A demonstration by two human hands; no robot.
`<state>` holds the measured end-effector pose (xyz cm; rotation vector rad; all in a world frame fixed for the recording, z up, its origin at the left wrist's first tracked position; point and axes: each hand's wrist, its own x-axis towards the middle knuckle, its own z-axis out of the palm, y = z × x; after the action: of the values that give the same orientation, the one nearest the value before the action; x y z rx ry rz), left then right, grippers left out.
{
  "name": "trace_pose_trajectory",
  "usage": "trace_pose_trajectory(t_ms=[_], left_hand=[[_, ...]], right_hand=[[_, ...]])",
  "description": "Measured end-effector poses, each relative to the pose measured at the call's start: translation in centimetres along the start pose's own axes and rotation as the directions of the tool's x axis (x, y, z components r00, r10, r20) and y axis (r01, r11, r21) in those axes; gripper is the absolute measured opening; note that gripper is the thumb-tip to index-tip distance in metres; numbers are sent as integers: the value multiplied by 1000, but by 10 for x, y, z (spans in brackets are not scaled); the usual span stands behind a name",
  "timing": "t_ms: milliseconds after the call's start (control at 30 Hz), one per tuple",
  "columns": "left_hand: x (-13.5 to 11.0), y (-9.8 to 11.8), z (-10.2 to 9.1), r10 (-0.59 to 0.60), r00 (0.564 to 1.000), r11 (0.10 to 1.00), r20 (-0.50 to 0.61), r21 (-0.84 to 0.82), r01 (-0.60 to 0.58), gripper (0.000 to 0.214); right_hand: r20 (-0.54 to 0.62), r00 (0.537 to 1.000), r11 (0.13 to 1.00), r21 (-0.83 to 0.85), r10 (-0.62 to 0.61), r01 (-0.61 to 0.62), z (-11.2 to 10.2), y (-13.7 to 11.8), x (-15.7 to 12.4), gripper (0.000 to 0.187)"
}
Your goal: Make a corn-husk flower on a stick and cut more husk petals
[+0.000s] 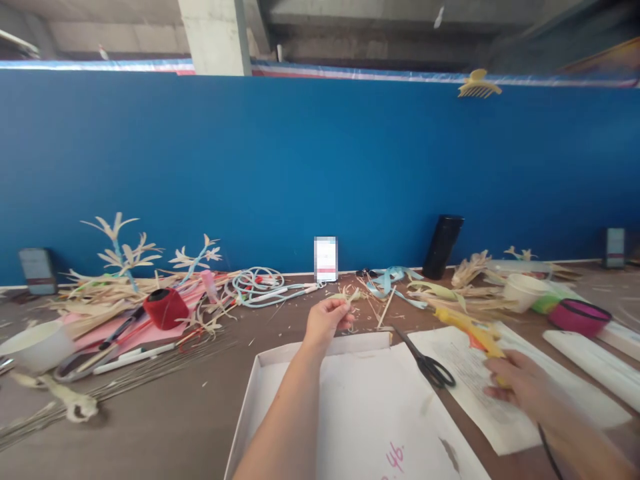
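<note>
Fingertips pinched together, my left hand (pixel 330 317) holds a small pale flower of thin husk-like strips (pixel 350 295) just beyond the far edge of a white box lid (pixel 360 400). My right hand (pixel 520 380), blurred by motion, grips a yellow glue gun (pixel 473 330) by its handle. The glue gun's nozzle points up and left, toward the flower but apart from it. Black-handled scissors (pixel 434 370) lie between my hands, partly on the lid's edge. Beneath the glue gun is a printed sheet of paper (pixel 470 380).
At the left, husk flowers (pixel 123 257) stand above a pile of husk strips, near a red pouch (pixel 165 309) and a white bowl (pixel 37 345). A phone (pixel 326 260) and a black cylinder (pixel 443 247) lean on the blue partition (pixel 320 167). A white cup (pixel 525 292) stands right.
</note>
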<state>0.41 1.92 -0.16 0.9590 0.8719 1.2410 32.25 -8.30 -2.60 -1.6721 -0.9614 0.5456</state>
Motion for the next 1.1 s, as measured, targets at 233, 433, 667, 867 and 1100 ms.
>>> trace_pose_trajectory(t_ms=[233, 433, 667, 867, 1100], left_hand=[[4, -2, -6, 61, 995, 989, -83, -132, -71, 32], [11, 1, -11, 91, 981, 978, -170, -169, -120, 33], [22, 2, -20, 139, 956, 961, -258, -199, -193, 36], [31, 0, -21, 173, 949, 952, -264, -204, -230, 36], [45, 0, -13, 145, 949, 966, -280, -169, -198, 35]], right_hand=[[200, 976, 948, 318, -88, 20, 34, -109, -20, 34], [312, 888, 922, 301, -337, 244, 95, -176, -26, 37], [322, 860, 908, 278, -396, 314, 156, -173, -37, 38], [366, 868, 938, 208, -337, 276, 161, -141, -31, 38], [335, 899, 930, 325, -283, 172, 153, -132, -26, 42]])
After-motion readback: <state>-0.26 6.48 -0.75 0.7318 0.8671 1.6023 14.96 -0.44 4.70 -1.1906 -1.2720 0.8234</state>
